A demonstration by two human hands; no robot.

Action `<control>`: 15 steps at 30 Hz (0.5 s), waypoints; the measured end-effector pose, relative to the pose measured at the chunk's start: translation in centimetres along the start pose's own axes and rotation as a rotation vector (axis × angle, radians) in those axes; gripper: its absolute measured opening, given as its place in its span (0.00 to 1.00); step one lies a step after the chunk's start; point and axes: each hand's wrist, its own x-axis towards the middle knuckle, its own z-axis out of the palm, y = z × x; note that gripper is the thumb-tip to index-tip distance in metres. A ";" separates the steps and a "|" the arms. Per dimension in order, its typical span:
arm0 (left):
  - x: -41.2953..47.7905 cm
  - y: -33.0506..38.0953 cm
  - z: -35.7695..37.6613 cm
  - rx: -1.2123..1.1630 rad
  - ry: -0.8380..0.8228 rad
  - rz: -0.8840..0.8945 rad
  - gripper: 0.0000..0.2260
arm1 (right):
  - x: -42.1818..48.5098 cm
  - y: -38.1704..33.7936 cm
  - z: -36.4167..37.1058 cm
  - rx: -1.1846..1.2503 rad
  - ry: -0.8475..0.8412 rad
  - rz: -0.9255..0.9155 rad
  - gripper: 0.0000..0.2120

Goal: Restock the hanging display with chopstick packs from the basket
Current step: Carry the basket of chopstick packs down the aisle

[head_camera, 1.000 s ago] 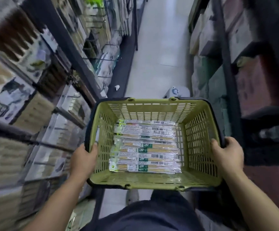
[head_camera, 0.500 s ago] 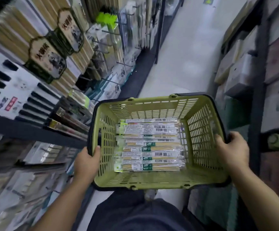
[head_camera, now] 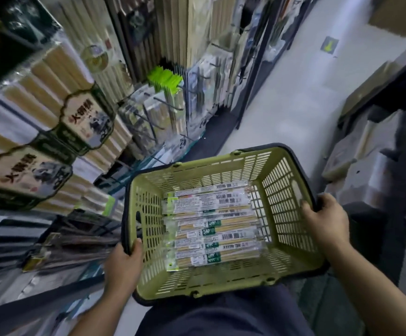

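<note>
Narrow shop aisle: a pale floor (head_camera: 294,98) runs ahead between the hanging display (head_camera: 163,110), with its wire pegs of packaged chopsticks on the left, and dark shelving (head_camera: 379,154) with boxes on the right. At waist height the person carries a green slatted basket (head_camera: 287,214), tipped slightly toward the display. The left hand (head_camera: 124,265) has its grip clamped on the near left rim, thumb hooked inside. The right hand (head_camera: 325,219) has its grip clamped over the right rim. Neither is free to pick.

The chopstick packs (head_camera: 209,229) lie flat on the basket's bottom, side by side, running across it, with their header tabs at the left end.

They look light and slim. The sticks should keep each pack stiff along its length, while the clear film is probably slick, so neighbours may slide or lift together. The header tab is likely floppy. A pinch just below the tab seems best for steering the hang hole onto a peg. With one hand released, the basket may tilt and the packs could shift.
</note>
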 end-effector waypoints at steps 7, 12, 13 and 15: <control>0.7 3.2 2.4 -0.058 0.103 -0.054 0.12 | 9.1 -2.5 2.0 -0.088 -0.071 -0.092 0.08; 0.8 4.9 4.9 -0.101 0.191 -0.186 0.11 | 16.5 -4.6 5.0 -0.171 -0.169 -0.243 0.08; 0.7 5.2 5.6 -0.106 0.218 -0.213 0.10 | 18.1 -5.1 5.8 -0.187 -0.192 -0.273 0.09; 0.0 6.2 7.1 -0.130 0.281 -0.270 0.09 | 21.3 -6.1 7.6 -0.224 -0.249 -0.309 0.11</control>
